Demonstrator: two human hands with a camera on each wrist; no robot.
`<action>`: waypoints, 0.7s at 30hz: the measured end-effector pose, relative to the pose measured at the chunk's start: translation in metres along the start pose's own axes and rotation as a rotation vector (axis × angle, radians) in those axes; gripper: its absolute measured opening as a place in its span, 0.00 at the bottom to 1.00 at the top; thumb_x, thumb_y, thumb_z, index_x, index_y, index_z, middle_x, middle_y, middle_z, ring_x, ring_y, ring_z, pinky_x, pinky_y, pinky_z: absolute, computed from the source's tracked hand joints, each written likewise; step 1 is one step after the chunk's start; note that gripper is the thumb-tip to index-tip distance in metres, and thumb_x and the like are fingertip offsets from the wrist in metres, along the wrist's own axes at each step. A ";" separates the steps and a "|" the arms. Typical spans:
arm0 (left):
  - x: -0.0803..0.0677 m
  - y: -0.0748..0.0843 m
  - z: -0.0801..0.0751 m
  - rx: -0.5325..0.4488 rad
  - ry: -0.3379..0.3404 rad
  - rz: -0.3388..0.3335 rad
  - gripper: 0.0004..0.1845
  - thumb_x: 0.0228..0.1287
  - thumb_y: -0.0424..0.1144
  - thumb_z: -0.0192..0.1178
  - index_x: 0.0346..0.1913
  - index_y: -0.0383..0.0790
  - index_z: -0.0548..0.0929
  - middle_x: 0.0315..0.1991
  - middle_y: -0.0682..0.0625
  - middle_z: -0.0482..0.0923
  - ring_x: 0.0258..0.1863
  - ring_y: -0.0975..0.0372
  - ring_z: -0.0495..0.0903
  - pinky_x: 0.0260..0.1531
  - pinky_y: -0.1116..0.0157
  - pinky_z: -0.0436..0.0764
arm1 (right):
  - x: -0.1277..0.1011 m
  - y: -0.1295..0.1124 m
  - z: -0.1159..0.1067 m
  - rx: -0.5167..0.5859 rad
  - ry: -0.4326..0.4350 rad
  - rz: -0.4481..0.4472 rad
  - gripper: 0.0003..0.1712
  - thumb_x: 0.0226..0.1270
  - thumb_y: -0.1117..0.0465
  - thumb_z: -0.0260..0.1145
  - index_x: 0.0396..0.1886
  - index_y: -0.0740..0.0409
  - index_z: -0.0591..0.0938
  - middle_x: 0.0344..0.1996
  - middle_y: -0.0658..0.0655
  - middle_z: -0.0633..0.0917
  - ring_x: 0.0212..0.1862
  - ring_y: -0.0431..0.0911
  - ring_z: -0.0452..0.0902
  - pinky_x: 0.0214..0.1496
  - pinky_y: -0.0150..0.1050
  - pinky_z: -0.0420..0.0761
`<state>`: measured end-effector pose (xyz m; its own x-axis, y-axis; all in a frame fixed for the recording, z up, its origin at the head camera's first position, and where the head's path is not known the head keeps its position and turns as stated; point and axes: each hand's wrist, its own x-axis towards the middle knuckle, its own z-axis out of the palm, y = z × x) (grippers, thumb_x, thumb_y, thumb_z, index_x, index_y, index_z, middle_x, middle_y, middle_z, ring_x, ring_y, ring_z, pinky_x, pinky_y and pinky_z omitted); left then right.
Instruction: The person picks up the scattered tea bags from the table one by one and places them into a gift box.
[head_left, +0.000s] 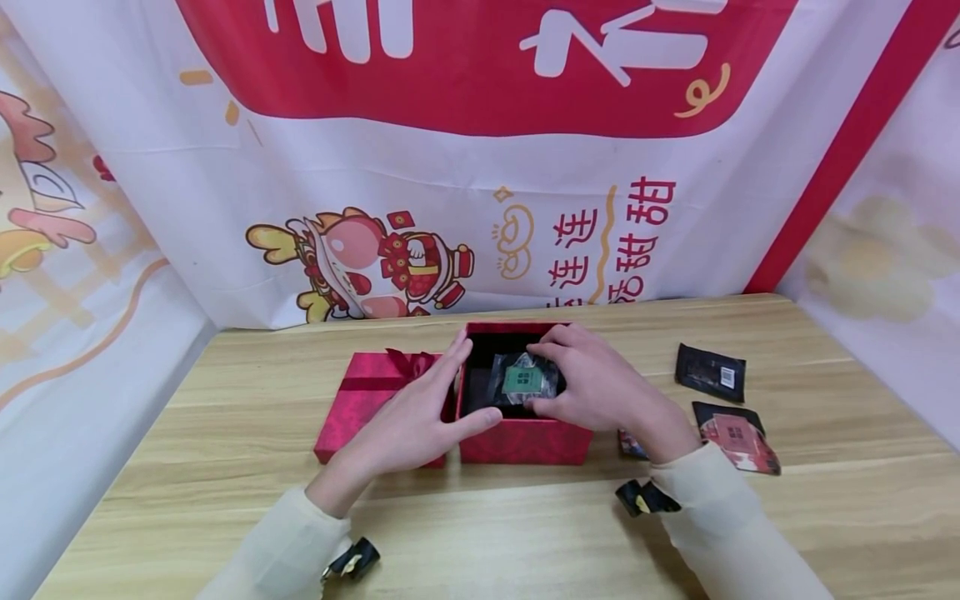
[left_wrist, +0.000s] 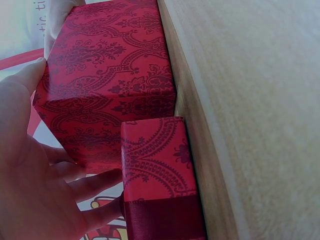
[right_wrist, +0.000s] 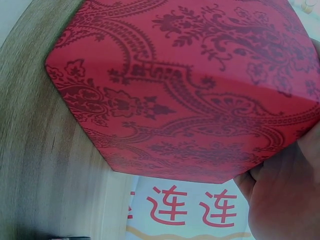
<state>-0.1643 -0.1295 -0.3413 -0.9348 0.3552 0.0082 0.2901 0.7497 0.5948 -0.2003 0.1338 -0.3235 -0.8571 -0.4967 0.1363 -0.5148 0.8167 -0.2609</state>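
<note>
A red patterned gift box (head_left: 525,443) with a black inside stands uncovered on the table. My right hand (head_left: 602,387) reaches over its right side and pinches a black sachet with a green label (head_left: 522,380) between thumb and fingers, within the opening. Fairly straight fingers of my left hand (head_left: 416,425) lie along the box's left wall, with the thumb over the front rim. In the left wrist view that hand (left_wrist: 30,170) spreads beside the box (left_wrist: 110,60). From the right wrist, the box wall (right_wrist: 200,95) hides the sachet.
Left of the box lies its red lid (head_left: 363,400) with a dark ribbon bow. On the right are a black sachet with a barcode (head_left: 708,372) and a red-labelled sachet (head_left: 738,437). Another packet (head_left: 632,446) is partly hidden under the right forearm. A printed cloth (head_left: 420,167) hangs behind.
</note>
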 end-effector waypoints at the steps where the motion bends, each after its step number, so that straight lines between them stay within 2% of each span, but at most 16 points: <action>1: 0.000 0.000 0.000 0.000 -0.001 0.000 0.55 0.67 0.74 0.60 0.87 0.67 0.41 0.87 0.69 0.39 0.85 0.53 0.58 0.75 0.35 0.69 | 0.000 0.000 0.000 -0.002 0.000 -0.001 0.43 0.61 0.40 0.78 0.71 0.58 0.82 0.66 0.58 0.81 0.69 0.55 0.75 0.76 0.57 0.74; 21: 0.000 0.000 0.000 0.001 0.000 0.002 0.55 0.67 0.74 0.60 0.87 0.68 0.40 0.87 0.68 0.41 0.85 0.53 0.58 0.75 0.35 0.69 | 0.000 0.002 -0.001 -0.047 -0.010 -0.035 0.42 0.64 0.39 0.76 0.71 0.57 0.81 0.68 0.58 0.82 0.71 0.56 0.74 0.76 0.60 0.72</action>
<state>-0.1645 -0.1299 -0.3414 -0.9340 0.3570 0.0096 0.2925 0.7492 0.5943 -0.2009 0.1357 -0.3231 -0.8387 -0.5275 0.1351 -0.5445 0.8117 -0.2111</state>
